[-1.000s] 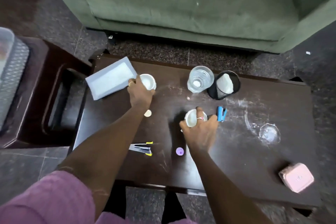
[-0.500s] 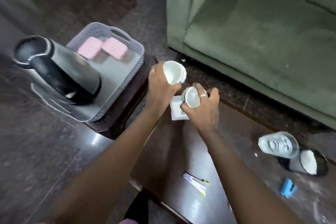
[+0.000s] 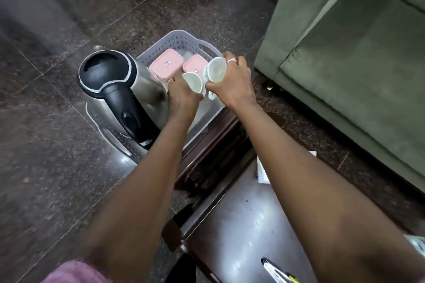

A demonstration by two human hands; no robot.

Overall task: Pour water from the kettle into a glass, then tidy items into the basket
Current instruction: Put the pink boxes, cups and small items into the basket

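A grey perforated basket (image 3: 174,40) stands on a dark side table. Inside it stand a steel kettle (image 3: 119,89) with a black lid and handle, and two pink lidded boxes (image 3: 166,62). My left hand (image 3: 181,96) grips a small white cup (image 3: 193,82) over the basket's middle. Just to its right, my right hand (image 3: 232,82) holds a second white cup (image 3: 215,72), tilted, beside the nearer pink box (image 3: 194,65). The two cups almost touch. The glass is not in view.
A green sofa (image 3: 345,53) fills the right side. The dark coffee table (image 3: 241,225) lies below my arms, with a white packet (image 3: 262,171) and a pen-like item (image 3: 276,271) on it. Dark stone floor (image 3: 57,167) spreads to the left.
Both hands have lifted the white cups off the coffee table and carried them left, over the basket. My view has swung left, from the table to the basket.
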